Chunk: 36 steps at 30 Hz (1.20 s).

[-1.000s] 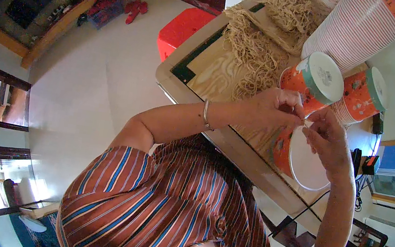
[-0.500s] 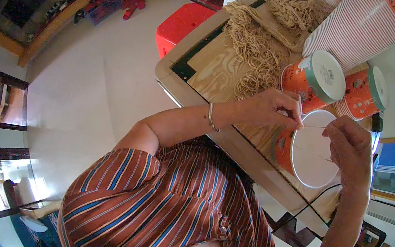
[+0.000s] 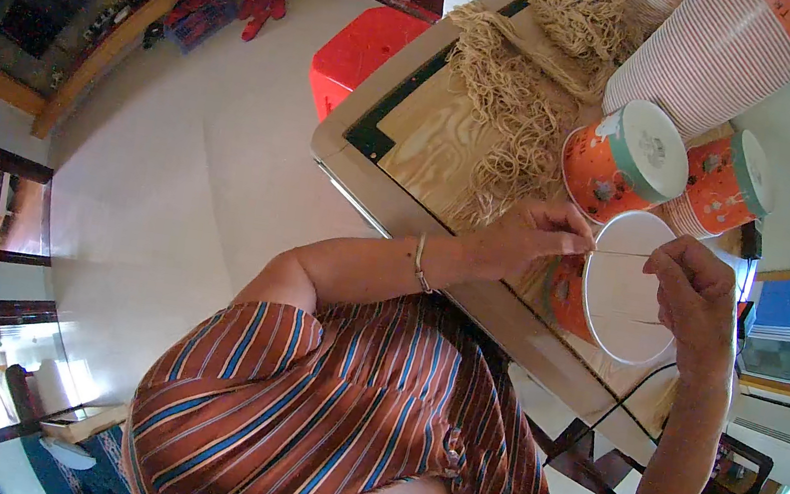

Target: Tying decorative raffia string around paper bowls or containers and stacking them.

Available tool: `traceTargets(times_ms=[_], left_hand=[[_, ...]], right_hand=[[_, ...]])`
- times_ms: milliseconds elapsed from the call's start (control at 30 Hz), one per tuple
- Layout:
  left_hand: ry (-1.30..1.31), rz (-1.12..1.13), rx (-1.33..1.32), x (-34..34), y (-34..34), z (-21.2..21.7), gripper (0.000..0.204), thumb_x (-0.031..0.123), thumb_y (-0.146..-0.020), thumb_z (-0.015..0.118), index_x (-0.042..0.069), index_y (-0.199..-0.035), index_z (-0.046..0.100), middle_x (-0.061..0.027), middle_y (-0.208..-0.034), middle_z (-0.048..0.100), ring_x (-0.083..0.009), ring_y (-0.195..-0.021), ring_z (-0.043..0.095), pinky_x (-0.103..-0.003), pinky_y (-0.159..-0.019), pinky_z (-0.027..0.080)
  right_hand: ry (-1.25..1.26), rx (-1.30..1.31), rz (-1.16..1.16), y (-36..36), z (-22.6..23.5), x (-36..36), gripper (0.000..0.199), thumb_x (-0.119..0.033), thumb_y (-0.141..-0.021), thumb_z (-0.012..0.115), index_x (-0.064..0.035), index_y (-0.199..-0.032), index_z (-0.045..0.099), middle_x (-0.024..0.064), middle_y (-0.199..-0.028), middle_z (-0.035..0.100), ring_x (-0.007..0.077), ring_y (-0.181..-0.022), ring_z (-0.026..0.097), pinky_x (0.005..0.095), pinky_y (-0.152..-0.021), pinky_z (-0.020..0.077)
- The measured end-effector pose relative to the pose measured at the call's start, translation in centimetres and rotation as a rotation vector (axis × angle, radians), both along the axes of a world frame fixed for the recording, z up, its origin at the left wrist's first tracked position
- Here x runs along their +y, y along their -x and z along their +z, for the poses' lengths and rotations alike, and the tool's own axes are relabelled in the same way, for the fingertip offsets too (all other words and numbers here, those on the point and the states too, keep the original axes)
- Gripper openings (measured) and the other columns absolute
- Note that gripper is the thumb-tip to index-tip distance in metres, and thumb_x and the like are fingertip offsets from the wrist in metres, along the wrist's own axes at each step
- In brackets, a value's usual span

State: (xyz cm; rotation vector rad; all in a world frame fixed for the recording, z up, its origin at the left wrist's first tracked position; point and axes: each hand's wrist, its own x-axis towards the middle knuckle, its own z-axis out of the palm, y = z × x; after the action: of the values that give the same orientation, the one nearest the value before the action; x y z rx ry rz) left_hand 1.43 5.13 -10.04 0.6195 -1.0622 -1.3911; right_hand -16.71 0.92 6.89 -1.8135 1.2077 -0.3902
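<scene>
A thin tan string is drawn nearly straight between my two hands. My left hand pinches one end between thumb and fingertips. My right hand pinches the other end, its remaining fingers curled. Beneath the string is a white-lined orange paper tub, its mouth facing up toward me. Another strand shows faintly across that mouth, near my right fingers. Beyond my left hand, a tangled heap of tan cord lies on the wooden tabletop.
Two orange tubs with green-edged pale ends, a nearer one and a farther one, stand behind the open tub. A tall striped stack of tubs leans at the back right. A red stool stands past the table's far-left corner.
My left hand has lowered slightly and its fingers have straightened a little. The string stays stretched between both hands; the right hand has barely moved.
</scene>
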Motion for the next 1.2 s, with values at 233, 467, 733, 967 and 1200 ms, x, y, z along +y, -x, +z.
traceTargets(times_ms=[233,467,733,967,1200], left_hand=[[-0.14,-0.01,0.339,0.3,1.8,-2.6,0.011,0.013,-0.087,0.064,0.005,-0.095,0.063,-0.0037,-0.095,0.064,-0.0134,-0.092,0.061,-0.03,-0.087,0.049],[-0.169,-0.009,0.133,0.7,1.3,-1.3,0.013,0.015,-0.086,0.065,0.005,-0.094,0.061,-0.0008,-0.09,0.062,-0.0107,-0.085,0.058,-0.029,-0.081,0.049],[0.296,0.271,-0.596,0.0,-0.7,1.6,0.033,0.008,-0.085,0.065,0.009,-0.116,0.056,-0.0047,-0.098,0.059,-0.0163,-0.093,0.057,-0.03,-0.077,0.051],[1.071,0.313,-0.97,-4.4,-2.3,3.5,0.03,0.005,-0.081,0.065,0.011,-0.11,0.063,-0.0106,-0.121,0.059,-0.028,-0.104,0.059,-0.039,-0.086,0.051],[1.321,0.114,-1.26,-2.4,-1.5,6.8,0.023,0.019,-0.075,0.058,0.009,-0.095,0.064,-0.0058,-0.101,0.064,-0.0213,-0.097,0.061,-0.034,-0.085,0.051]], right_hand=[[0.021,0.044,0.021,0.4,0.2,0.5,0.012,-0.014,-0.087,0.062,-0.0056,-0.078,0.063,-0.0045,-0.063,0.051,0.0023,-0.054,0.042,0.02,-0.047,0.0337],[0.045,0.027,0.042,-0.1,0.3,1.2,0.01,-0.01,-0.087,0.061,-0.0039,-0.079,0.063,-0.0026,-0.067,0.054,0.0046,-0.058,0.044,0.0215,-0.052,0.0363],[0.268,0.17,0.266,1.8,0.3,-0.1,0.011,-0.009,-0.086,0.062,0.0017,-0.084,0.06,0.0072,-0.07,0.059,0.0127,-0.063,0.054,0.0281,-0.059,0.045],[0.37,0.204,0.274,2.8,1.2,0.5,0.009,-0.006,-0.082,0.063,0.0016,-0.083,0.059,0.0117,-0.077,0.057,0.0239,-0.068,0.058,0.0334,-0.064,0.0476],[0.582,0.421,0.2,4.8,0.8,1.7,0.005,-0.003,-0.081,0.064,-0.0012,-0.086,0.063,0.0128,-0.085,0.061,0.0302,-0.077,0.063,0.0341,-0.068,0.0495]])
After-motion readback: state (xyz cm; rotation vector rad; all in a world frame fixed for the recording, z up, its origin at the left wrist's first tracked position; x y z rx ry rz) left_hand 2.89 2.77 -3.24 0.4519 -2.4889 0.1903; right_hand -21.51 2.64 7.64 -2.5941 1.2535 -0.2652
